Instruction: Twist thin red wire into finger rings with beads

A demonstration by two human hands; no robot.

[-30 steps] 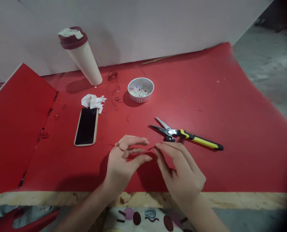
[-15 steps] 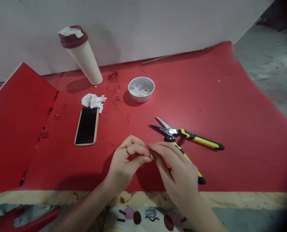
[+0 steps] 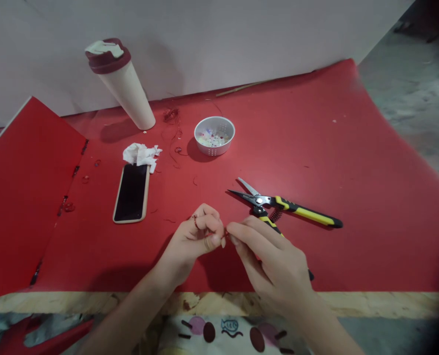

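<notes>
Above the near part of the red table, my left hand (image 3: pixel 192 240) and my right hand (image 3: pixel 273 254) meet fingertip to fingertip, both closed in a pinch. A short bit of thin red wire (image 3: pixel 226 233) shows between the fingertips, with a small pale piece (image 3: pixel 223 242) just under it, too small to name. Around a finger of my left hand loops a thin red wire ring (image 3: pixel 196 222). Yellow-and-black shears (image 3: pixel 258 200) lie with blades apart behind my right hand, which covers part of one handle.
A grey bowl (image 3: pixel 214 149) holds small beads or sequins. Farther left are a lidded tumbler (image 3: pixel 128 93), crumpled tissue (image 3: pixel 138 154), a phone (image 3: pixel 131 193) and tangled red wire (image 3: pixel 170 115). Small wire rings (image 3: pixel 69 207) lie near an open red folder (image 3: pixel 27 197).
My fingertips have drawn slightly apart, so the red wire and the pale piece now show between them. My right hand has shifted a little right. The view has moved slightly.
</notes>
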